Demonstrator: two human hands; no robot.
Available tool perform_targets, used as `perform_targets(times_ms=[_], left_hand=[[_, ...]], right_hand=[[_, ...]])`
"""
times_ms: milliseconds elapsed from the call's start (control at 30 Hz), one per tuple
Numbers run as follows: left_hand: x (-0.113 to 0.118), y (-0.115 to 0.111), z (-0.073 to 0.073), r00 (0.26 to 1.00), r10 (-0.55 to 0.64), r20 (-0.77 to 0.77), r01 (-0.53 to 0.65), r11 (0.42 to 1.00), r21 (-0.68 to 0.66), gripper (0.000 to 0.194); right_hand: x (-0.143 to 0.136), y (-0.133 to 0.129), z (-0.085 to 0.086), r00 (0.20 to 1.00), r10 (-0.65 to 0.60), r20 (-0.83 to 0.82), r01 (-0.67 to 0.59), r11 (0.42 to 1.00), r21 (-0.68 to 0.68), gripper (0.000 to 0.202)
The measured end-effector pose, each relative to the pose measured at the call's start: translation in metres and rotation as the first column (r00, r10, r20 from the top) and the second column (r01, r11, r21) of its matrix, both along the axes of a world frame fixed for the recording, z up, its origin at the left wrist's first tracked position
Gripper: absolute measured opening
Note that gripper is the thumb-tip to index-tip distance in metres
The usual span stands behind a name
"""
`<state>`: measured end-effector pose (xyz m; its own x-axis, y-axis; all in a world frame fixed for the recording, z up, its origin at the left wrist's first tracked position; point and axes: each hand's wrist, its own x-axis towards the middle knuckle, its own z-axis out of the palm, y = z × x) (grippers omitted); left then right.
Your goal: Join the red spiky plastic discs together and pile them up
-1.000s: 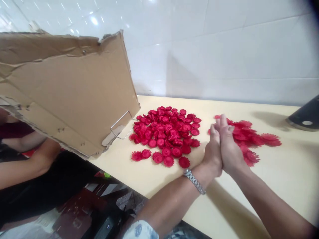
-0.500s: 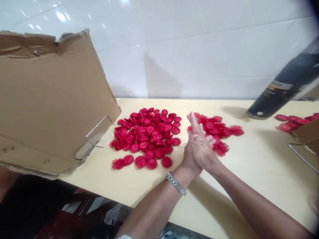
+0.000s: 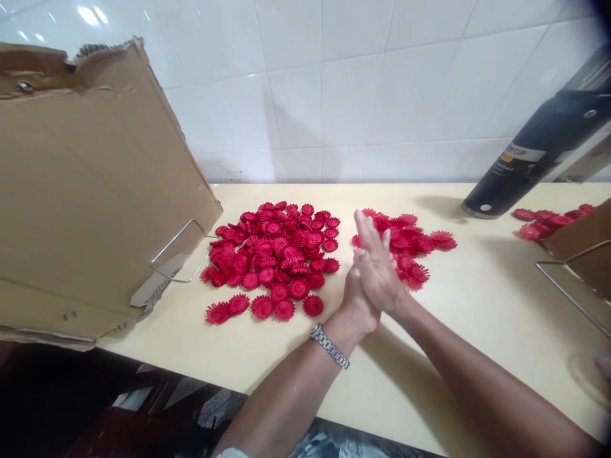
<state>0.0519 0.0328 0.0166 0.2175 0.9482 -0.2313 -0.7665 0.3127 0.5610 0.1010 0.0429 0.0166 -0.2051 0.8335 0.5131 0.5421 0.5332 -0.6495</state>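
My left hand [image 3: 359, 301] and my right hand [image 3: 380, 278] are pressed palm to palm above the table, between two groups of red pieces. The fingers point up and away from me, and the right hand's fingers are fairly straight. Whatever may lie between the palms is hidden. To the left spreads a big heap of red, toothed-edged paper rosettes [image 3: 279, 245]. Just behind and right of my hands is a smaller pile of red fringed pieces [image 3: 410, 242], flatter and looser. A metal watch [image 3: 329, 345] circles my left wrist.
A large cardboard sheet [image 3: 95, 197] stands at the left, with a bent wire stand [image 3: 174, 249] by its lower edge. A dark bottle [image 3: 518, 156] stands back right. More red pieces [image 3: 544, 222] lie beside another piece of cardboard [image 3: 585, 245]. A tiled wall [image 3: 296, 108] backs the table [image 3: 477, 292].
The view has shifted slightly, so everything sits a little further left and up. My hands stay pressed together, with the right palm moved slightly against the left. The red pieces lie as before.
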Motion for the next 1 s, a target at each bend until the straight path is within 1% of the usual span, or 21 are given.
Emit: perform_targets(times_ms=[67, 133, 200, 267, 300, 333, 367, 400, 467, 500, 567, 633, 733, 833, 900, 1000], left_hand=[[0.003, 0.002, 0.002, 0.999, -0.040, 0.010, 0.040, 0.997, 0.067, 0.037], [0.003, 0.005, 0.004, 0.998, -0.053, -0.015, 0.055, 0.992, 0.116, 0.028], [-0.002, 0.008, 0.006, 0.999, -0.016, -0.050, 0.021, 0.996, 0.091, 0.017], [-0.009, 0.010, 0.008, 0.998, 0.007, -0.057, -0.006, 1.000, 0.007, 0.009], [-0.014, 0.010, 0.010, 0.999, 0.003, -0.046, -0.004, 0.999, -0.036, 0.010], [-0.019, 0.009, 0.011, 1.000, -0.010, -0.028, 0.007, 0.997, -0.073, 0.015], [-0.025, 0.007, 0.013, 0.999, -0.033, -0.013, 0.032, 0.997, -0.076, 0.022], [-0.030, 0.005, 0.014, 0.999, -0.046, -0.004, 0.046, 0.997, -0.056, 0.024], [-0.041, 0.001, 0.016, 0.998, -0.058, 0.008, 0.058, 0.998, -0.019, 0.019], [-0.044, -0.002, 0.016, 0.998, -0.063, -0.007, 0.062, 0.998, -0.004, 0.023], [-0.049, -0.006, 0.015, 0.994, -0.077, -0.075, 0.079, 0.997, 0.019, 0.046], [-0.050, -0.010, 0.012, 0.983, -0.089, -0.158, 0.095, 0.995, 0.032, 0.058], [-0.048, -0.012, 0.007, 0.975, -0.096, -0.202, 0.104, 0.994, 0.029, 0.060], [-0.047, -0.012, 0.000, 0.978, -0.100, -0.182, 0.111, 0.993, 0.048, 0.067], [-0.048, -0.013, -0.003, 0.978, -0.109, -0.176, 0.121, 0.991, 0.055, 0.071], [-0.050, -0.014, -0.005, 0.969, -0.134, -0.208, 0.146, 0.988, 0.041, 0.073]], right_hand=[[0.010, 0.018, -0.003, 0.997, -0.040, 0.068, 0.037, 0.998, 0.044, 0.063], [0.021, 0.027, -0.004, 0.988, -0.087, 0.125, 0.076, 0.993, 0.088, 0.062], [0.029, 0.027, -0.002, 0.984, -0.101, 0.144, 0.087, 0.991, 0.098, 0.059], [0.035, 0.022, 0.004, 0.990, -0.070, 0.119, 0.062, 0.996, 0.070, 0.054], [0.037, 0.019, 0.007, 0.995, -0.054, 0.086, 0.051, 0.998, 0.039, 0.051], [0.041, 0.016, 0.011, 0.998, -0.053, 0.039, 0.053, 0.999, -0.001, 0.046], [0.044, 0.013, 0.014, 0.998, -0.067, -0.017, 0.066, 0.997, -0.051, 0.042], [0.047, 0.010, 0.016, 0.994, -0.083, -0.067, 0.076, 0.992, -0.101, 0.036], [0.053, 0.005, 0.018, 0.993, -0.069, -0.099, 0.055, 0.988, -0.144, 0.023], [0.056, 0.002, 0.017, 0.996, -0.039, -0.079, 0.029, 0.992, -0.124, 0.017], [0.057, -0.003, 0.014, 1.000, 0.022, -0.021, -0.023, 0.999, -0.042, 0.009], [0.056, -0.006, 0.010, 0.999, 0.046, 0.015, -0.046, 0.998, 0.040, 0.006], [0.050, -0.010, 0.002, 0.996, 0.050, 0.070, -0.061, 0.984, 0.165, 0.007], [0.045, -0.010, -0.008, 0.981, -0.009, 0.196, -0.049, 0.957, 0.286, 0.010], [0.044, -0.008, -0.014, 0.967, -0.036, 0.253, -0.045, 0.951, 0.306, 0.012], [0.045, -0.005, -0.021, 0.969, 0.002, 0.247, -0.068, 0.964, 0.258, 0.017]])
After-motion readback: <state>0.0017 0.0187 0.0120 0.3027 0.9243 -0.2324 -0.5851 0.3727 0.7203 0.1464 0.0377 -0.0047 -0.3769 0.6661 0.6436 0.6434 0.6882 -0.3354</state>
